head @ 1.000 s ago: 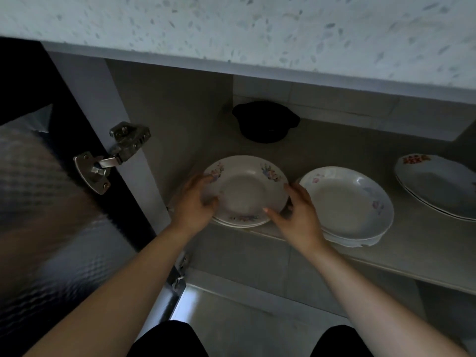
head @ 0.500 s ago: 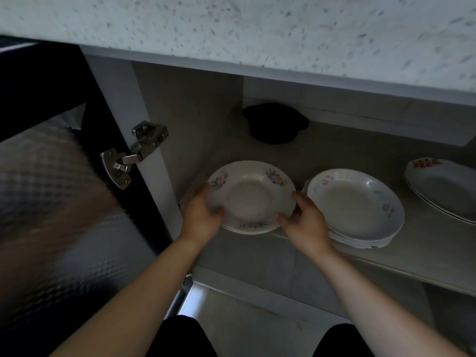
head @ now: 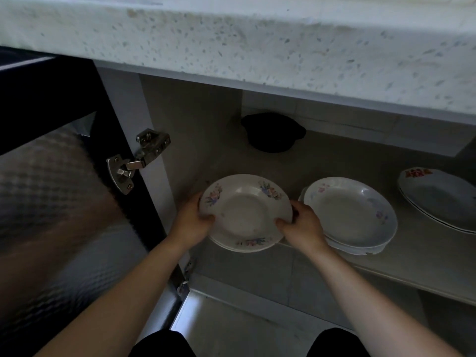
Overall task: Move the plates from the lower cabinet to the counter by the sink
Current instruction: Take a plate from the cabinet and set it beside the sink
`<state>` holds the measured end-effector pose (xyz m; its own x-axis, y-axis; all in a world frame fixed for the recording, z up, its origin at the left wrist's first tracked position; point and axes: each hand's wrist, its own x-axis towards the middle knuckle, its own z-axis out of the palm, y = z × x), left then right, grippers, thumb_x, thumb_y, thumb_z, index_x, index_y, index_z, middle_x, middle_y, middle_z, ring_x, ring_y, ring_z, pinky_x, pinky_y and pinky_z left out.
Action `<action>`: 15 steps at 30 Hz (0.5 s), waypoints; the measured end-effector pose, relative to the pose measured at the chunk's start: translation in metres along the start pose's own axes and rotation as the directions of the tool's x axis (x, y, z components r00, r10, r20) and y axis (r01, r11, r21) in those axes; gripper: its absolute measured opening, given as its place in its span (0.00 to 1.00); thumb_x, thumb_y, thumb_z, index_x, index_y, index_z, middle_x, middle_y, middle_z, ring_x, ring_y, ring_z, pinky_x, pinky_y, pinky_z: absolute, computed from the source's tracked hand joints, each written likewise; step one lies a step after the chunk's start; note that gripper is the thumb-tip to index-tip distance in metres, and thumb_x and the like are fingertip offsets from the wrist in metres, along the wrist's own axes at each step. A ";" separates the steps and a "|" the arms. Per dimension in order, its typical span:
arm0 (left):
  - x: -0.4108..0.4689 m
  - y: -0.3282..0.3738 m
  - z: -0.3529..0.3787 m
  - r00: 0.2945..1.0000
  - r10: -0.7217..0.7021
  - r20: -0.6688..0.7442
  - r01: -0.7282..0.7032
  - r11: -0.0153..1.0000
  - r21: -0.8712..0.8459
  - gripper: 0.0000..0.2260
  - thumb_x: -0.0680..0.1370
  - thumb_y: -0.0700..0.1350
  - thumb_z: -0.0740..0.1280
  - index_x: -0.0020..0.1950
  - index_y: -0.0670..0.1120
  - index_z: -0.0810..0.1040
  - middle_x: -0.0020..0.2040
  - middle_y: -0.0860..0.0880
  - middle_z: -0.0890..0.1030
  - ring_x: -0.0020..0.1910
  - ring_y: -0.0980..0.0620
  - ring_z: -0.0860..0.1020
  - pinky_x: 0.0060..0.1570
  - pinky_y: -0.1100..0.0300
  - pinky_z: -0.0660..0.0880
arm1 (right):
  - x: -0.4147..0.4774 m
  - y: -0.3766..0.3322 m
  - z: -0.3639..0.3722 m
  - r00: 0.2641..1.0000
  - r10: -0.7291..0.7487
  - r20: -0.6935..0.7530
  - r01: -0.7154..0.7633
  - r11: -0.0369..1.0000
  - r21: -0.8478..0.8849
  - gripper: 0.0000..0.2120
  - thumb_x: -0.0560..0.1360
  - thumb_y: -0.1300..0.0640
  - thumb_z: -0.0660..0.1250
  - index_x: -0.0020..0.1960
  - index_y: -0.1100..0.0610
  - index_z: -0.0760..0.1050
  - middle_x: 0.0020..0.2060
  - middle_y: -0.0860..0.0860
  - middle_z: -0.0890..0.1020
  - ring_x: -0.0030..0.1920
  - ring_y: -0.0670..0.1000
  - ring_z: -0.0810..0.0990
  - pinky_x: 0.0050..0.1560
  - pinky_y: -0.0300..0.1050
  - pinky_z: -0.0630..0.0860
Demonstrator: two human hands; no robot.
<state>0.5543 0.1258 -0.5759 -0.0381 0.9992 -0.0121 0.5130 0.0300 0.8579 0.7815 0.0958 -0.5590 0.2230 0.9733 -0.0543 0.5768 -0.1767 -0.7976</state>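
The left hand [head: 190, 224] and right hand [head: 302, 226] grip opposite rims of the floral plates [head: 244, 212], thumbs on top. The plates have come forward since a second ago and now overhang the shelf [head: 425, 266] edge.

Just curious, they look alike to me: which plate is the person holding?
The leftmost flowered plate, held at its rim by left hand and right hand. The middle plate and red-marked plate rest on the shelf.

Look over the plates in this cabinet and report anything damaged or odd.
The lowest white ceramic plate in the middle stack has a chipped front rim: a jagged notch breaks its edge. The round floral-rimmed plates gripped by the left hand and right hand look intact.
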 end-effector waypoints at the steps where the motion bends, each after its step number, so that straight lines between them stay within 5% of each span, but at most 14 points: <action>1: 0.000 0.001 0.000 1.000 0.001 0.011 -0.001 1.000 -0.016 0.22 0.65 0.37 0.67 0.59 0.43 0.75 0.56 0.44 0.80 0.57 0.46 0.78 0.58 0.56 0.72 | -0.001 0.000 0.000 1.000 0.001 0.004 -0.001 1.000 0.003 0.17 0.68 0.64 0.70 0.57 0.57 0.77 0.49 0.53 0.81 0.48 0.50 0.78 0.42 0.35 0.68; 6: -0.003 -0.003 0.000 1.000 0.023 0.020 -0.021 0.997 -0.074 0.23 0.61 0.41 0.64 0.56 0.51 0.73 0.53 0.48 0.80 0.56 0.47 0.78 0.59 0.49 0.74 | 0.000 0.003 0.002 0.999 0.038 0.018 -0.039 0.997 0.067 0.20 0.68 0.66 0.69 0.59 0.56 0.75 0.52 0.53 0.82 0.53 0.53 0.80 0.49 0.39 0.72; 15: -0.022 -0.007 -0.002 1.000 -0.019 -0.016 0.017 0.994 -0.110 0.22 0.67 0.30 0.68 0.57 0.46 0.74 0.50 0.47 0.79 0.52 0.46 0.79 0.55 0.51 0.76 | -0.009 0.001 0.004 0.997 0.077 0.023 -0.080 0.982 0.170 0.21 0.67 0.69 0.66 0.58 0.56 0.74 0.48 0.52 0.81 0.51 0.53 0.79 0.56 0.50 0.76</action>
<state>0.5500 0.1034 -0.5802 -0.0611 0.9979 -0.0199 0.4148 0.0436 0.9089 0.7766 0.0872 -0.5621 0.2483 0.9600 -0.1297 0.4150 -0.2264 -0.8812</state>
